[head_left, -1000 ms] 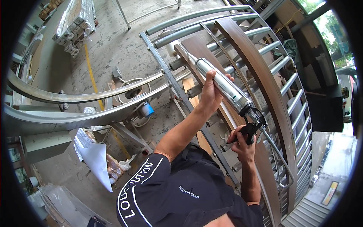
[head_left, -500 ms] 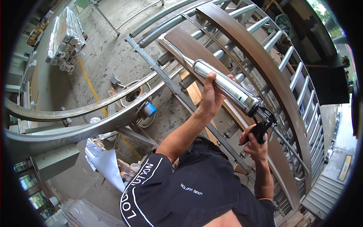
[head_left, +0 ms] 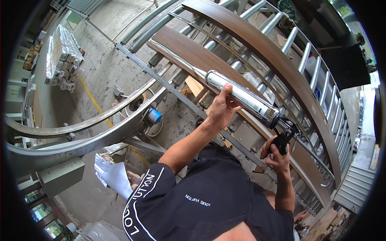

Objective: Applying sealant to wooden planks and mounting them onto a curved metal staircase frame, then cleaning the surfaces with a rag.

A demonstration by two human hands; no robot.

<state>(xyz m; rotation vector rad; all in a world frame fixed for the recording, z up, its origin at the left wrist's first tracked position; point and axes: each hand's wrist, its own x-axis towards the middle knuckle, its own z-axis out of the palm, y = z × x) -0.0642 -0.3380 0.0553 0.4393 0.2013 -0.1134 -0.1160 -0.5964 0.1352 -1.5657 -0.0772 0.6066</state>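
Observation:
A caulking gun (head_left: 243,96) with a silver barrel slants across the view, its nozzle pointing up and left. The nozzle tip is at or close above the long edge of a brown plank (head_left: 189,46). Along that edge a pale bead (head_left: 173,54) runs from the plank's far end to the nozzle. My left hand (head_left: 221,107) wraps round the barrel from below, thumb on top. My right hand (head_left: 278,157) grips the black handle (head_left: 284,140), where the trigger is partly hidden by my fingers.
The plank rests across a metal roller conveyor (head_left: 183,96), with a second, curved brown plank (head_left: 257,38) beyond it. To the left stands a curved metal track (head_left: 88,134) with a blue motor (head_left: 154,116). Wrapped bundles (head_left: 62,56) lie on the floor at the far left.
In the view, the planks and conveyor have shifted left. The gun and both hands sit a little lower relative to the plank's far end, and the pale bead reaches further along the edge.

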